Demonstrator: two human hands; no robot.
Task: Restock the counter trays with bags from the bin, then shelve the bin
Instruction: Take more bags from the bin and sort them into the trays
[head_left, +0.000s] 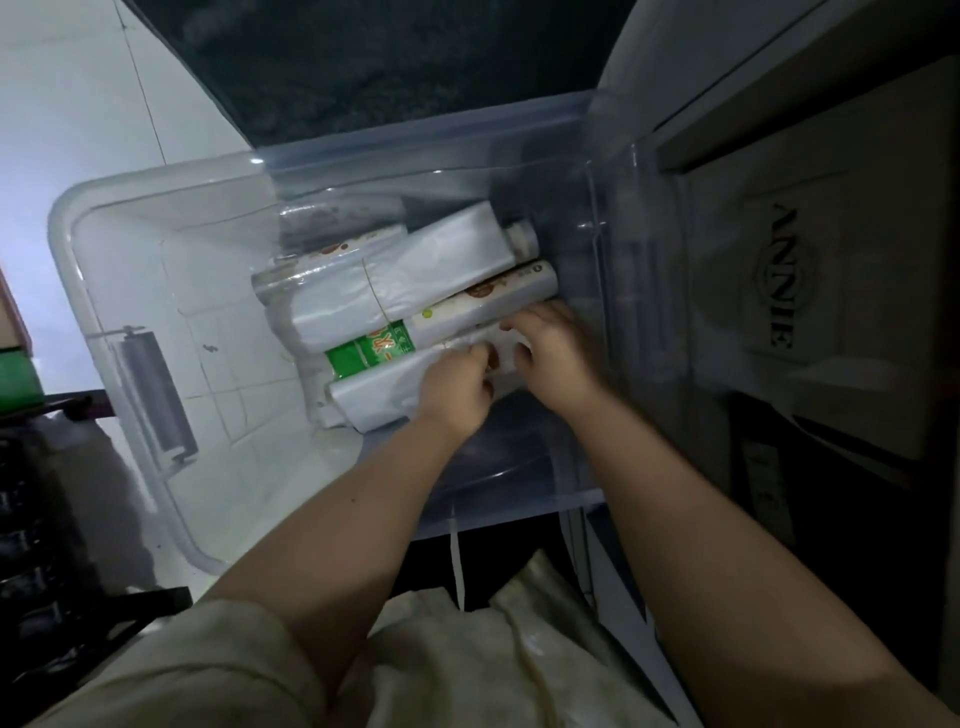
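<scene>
Head view: the clear bin (70, 228) sits in front of you with its lid off, and the bags lie packed toward its right half. The left half of its floor shows only the pale tiles beneath.

Both your hands are inside the bin. Your left hand (454, 387) has its fingers curled round the nearest white bundle (371, 400), which lies along the bin's near side. Your right hand (553, 353) is just beside it, toward the bin's right wall, with its fingers bent down onto the same bundle's other end. There is some blur there, but it reads as a grip.

Further into the bin, touching that bundle, lie a green-printed pack (369, 356) and a printed roll (485, 304). Beyond them is a tied white bundle (395, 288). A grey latch (150, 389) hangs on the bin's left wall, and a dark box marked ANNIE (784, 275) stands outside its right wall.

You look to be at the picking step, drawing bags out for the trays. No counter tray is in view, so I cannot say how full they are.

The next move calls for lifting the bundle straight up, clear of the bin's rim. Keep both ends held so the limp plastic does not sag or drag the green pack with it. Shelving the bin comes later.
</scene>
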